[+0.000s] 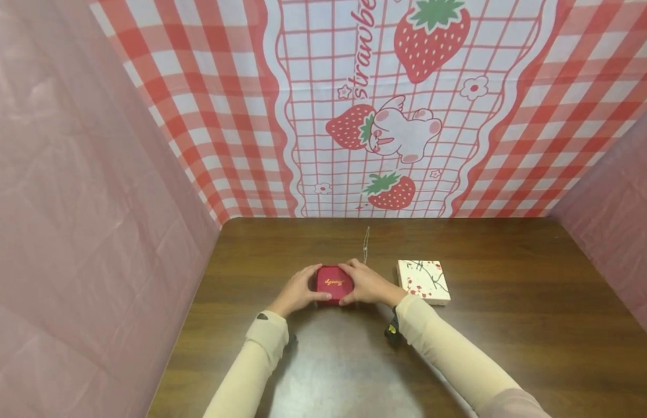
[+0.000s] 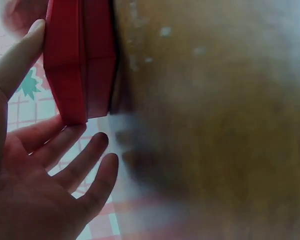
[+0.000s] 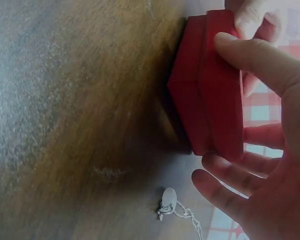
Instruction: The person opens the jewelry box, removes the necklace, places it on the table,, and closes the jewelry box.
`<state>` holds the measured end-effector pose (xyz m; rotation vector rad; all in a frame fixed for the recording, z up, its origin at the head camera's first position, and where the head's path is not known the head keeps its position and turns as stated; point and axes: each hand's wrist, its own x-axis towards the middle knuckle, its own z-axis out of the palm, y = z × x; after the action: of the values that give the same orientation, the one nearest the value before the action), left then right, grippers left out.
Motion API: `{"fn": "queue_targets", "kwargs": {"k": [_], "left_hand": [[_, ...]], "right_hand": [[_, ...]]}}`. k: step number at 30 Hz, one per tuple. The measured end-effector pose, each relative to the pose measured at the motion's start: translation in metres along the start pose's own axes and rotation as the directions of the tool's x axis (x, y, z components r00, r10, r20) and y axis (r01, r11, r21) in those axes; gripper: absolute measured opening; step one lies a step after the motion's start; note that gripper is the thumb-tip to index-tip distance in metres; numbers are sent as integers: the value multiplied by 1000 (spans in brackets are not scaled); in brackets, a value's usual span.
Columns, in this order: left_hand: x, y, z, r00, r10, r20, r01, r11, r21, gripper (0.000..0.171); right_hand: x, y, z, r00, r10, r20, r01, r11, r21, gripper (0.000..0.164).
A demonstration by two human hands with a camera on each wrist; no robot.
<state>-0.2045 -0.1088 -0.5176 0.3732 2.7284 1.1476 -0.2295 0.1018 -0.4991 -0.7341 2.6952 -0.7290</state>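
A small red jewelry box (image 1: 334, 283) with gold lettering on its lid sits on the table, its lid down. My left hand (image 1: 297, 291) grips its left side, thumb at the near edge and fingers at the far edge. From the right, my right hand (image 1: 370, 284) holds the box the same way. In the left wrist view, two left fingertips lie against the red box (image 2: 65, 55), with the other fingers spread below it. A thin silver chain (image 1: 366, 247) lies just behind the right hand; the right wrist view shows its small oval tag (image 3: 169, 197).
To the right of the right hand lies a white square box (image 1: 424, 281) with a red blossom and branch print. The wooden table (image 1: 511, 325) meets a strawberry-print cloth (image 1: 302, 145) at the back. Pink cloth (image 1: 93, 232) hangs along the left side and the right side.
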Motion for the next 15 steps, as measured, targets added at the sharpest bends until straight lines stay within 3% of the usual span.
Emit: {"fn": "queue_targets", "kwargs": {"k": [15], "left_hand": [[2, 1, 3, 1000, -18, -1, 18, 1000, 3, 83]], "right_hand": [[3, 6, 3, 999, 22, 45, -22, 1000, -3, 99]]}}
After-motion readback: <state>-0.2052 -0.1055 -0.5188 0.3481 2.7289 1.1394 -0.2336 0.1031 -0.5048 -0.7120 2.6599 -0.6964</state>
